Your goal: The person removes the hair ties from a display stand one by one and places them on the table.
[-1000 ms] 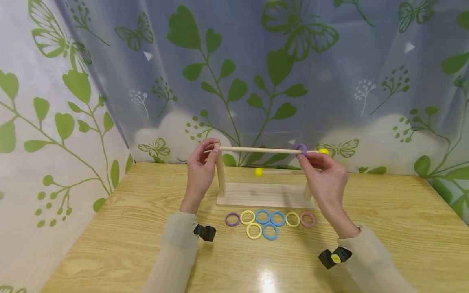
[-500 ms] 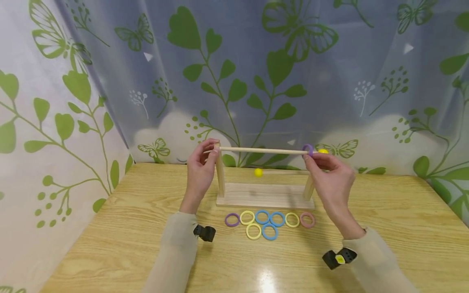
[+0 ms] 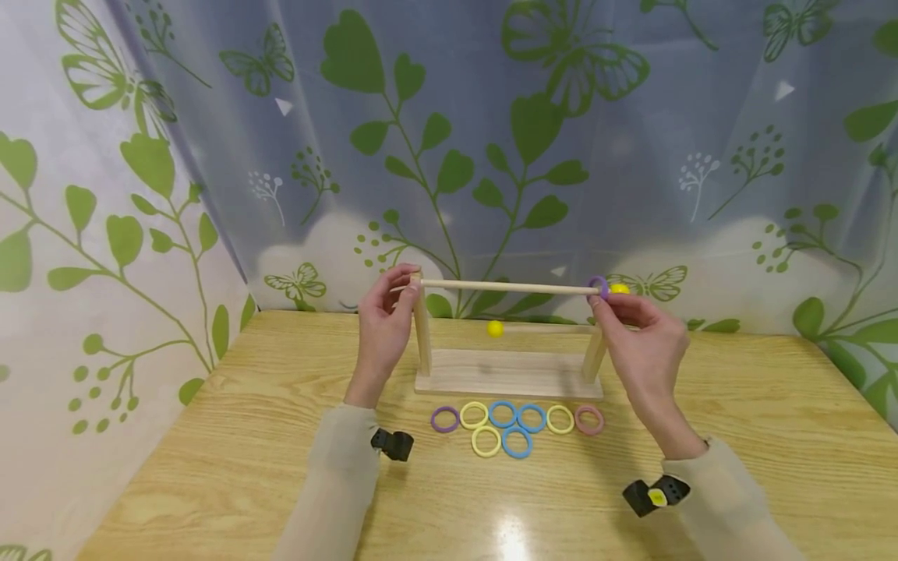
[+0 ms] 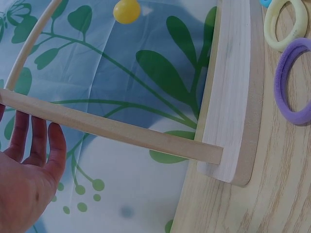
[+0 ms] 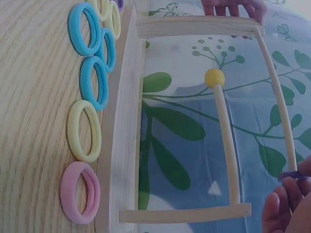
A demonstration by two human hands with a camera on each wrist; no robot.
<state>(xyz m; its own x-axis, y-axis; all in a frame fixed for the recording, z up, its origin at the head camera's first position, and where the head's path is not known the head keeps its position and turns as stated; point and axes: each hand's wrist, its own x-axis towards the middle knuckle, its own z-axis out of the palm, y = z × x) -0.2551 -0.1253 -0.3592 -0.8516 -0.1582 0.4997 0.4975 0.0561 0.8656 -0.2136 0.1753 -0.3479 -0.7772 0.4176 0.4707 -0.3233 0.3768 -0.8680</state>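
Observation:
A wooden stand [image 3: 508, 374] has two uprights, each carrying a rod that ends in a yellow ball. My left hand [image 3: 386, 312] grips the top of the left upright [image 4: 112, 124], thumb in front and fingers behind. At the far end of the upper rod [image 3: 505, 287], my right hand [image 3: 645, 339] pinches a purple hair tie [image 3: 598, 286]. The tie encircles the rod, just left of its yellow ball [image 3: 620, 289]. In the right wrist view, fingers partly cover this purple tie [image 5: 290, 174]. The lower rod [image 5: 227, 145] extends from the right upright to another yellow ball [image 5: 214, 77].
Several hair ties lie on the wooden table [image 3: 231, 467] before the stand: a purple one [image 3: 445, 419] at left, yellow and blue ones [image 3: 517, 442] in the middle, a pink one [image 3: 589, 421] at right. A patterned curtain [image 3: 449, 156] hangs behind.
My right hand has slid the purple hair tie rightward along the upper rod, close to the yellow ball. The left hand keeps its grip on the upright.

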